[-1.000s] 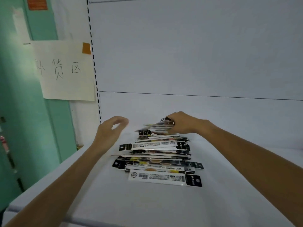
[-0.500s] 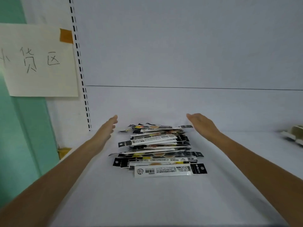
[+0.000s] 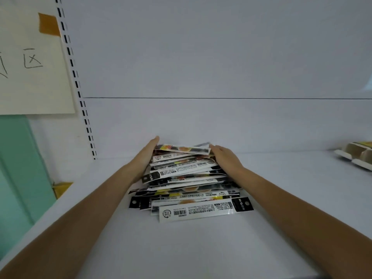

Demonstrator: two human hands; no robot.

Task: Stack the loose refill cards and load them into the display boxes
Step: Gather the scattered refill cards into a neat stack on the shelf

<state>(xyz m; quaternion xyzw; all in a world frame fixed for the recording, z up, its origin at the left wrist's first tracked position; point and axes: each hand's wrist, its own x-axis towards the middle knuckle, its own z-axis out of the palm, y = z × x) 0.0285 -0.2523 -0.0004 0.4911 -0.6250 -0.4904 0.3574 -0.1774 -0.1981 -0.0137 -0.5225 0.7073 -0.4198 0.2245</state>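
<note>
The left hand [image 3: 146,156] and right hand [image 3: 225,158], fingers straight, press flat against opposite ends of the refill cards [image 3: 187,178] heaped on the shelf [image 3: 201,248], gripping nothing, apparently to square them into a stack.

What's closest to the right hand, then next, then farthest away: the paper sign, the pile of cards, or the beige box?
1. The pile of cards: it touches the right hand, which presses on the pile's right side.
2. The beige box: off to the right, at the edge of the view.
3. The paper sign: farthest, up on the wall at the far left.
</note>
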